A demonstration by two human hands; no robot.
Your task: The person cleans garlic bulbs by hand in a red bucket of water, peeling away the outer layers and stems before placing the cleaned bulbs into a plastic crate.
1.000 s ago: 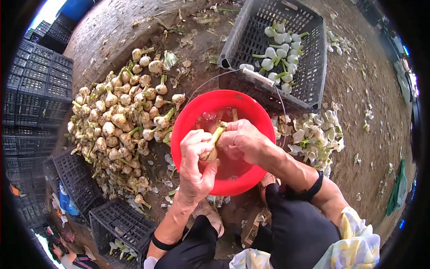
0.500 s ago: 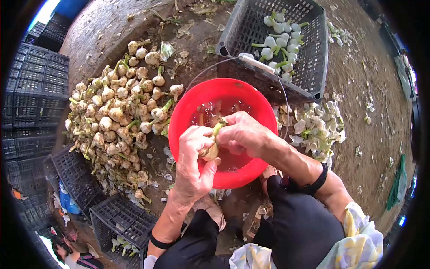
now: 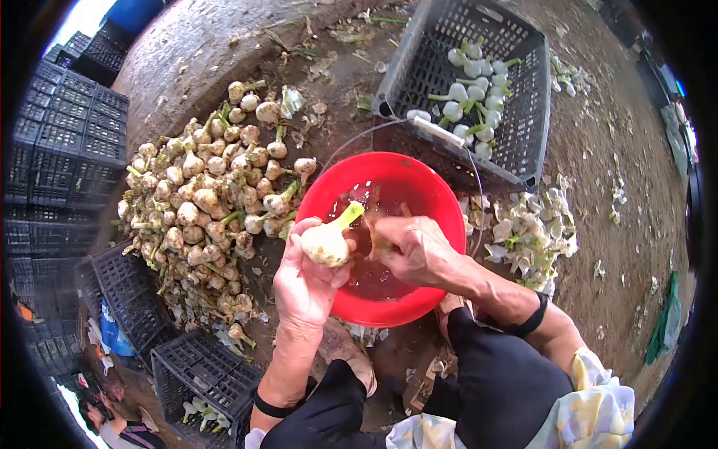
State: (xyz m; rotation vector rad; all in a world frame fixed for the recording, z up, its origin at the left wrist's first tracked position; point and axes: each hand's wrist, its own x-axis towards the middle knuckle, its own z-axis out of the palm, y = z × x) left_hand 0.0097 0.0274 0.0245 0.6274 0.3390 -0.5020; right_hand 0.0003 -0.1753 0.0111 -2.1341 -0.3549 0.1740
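A garlic bulb (image 3: 324, 244) with a short green stem rests in my left hand (image 3: 305, 288), held between the fingers and thumb above the bucket. Its surface is pale with a few brownish patches. Just to the right, my right hand (image 3: 411, 245) is closed, with a thin brownish strip of garlic skin at its fingertips, apart from the bulb. Beneath both hands stands a red bucket (image 3: 443, 198) with murky reddish water and bits floating in it.
Unpeeled garlic bulbs (image 3: 202, 198) lie heaped at the left. A black crate (image 3: 535, 112) with peeled white bulbs stands beyond the bucket. Discarded skins (image 3: 535, 224) are piled at right. Stacked crates (image 3: 63, 127) line the left; another crate (image 3: 206, 374) is near my left arm. Another person shows bottom left.
My right hand has pulled away from the bulb to the right. The bulb, still in my left hand, now shows a cleaner, paler surface, and my left hand has opened out around it.
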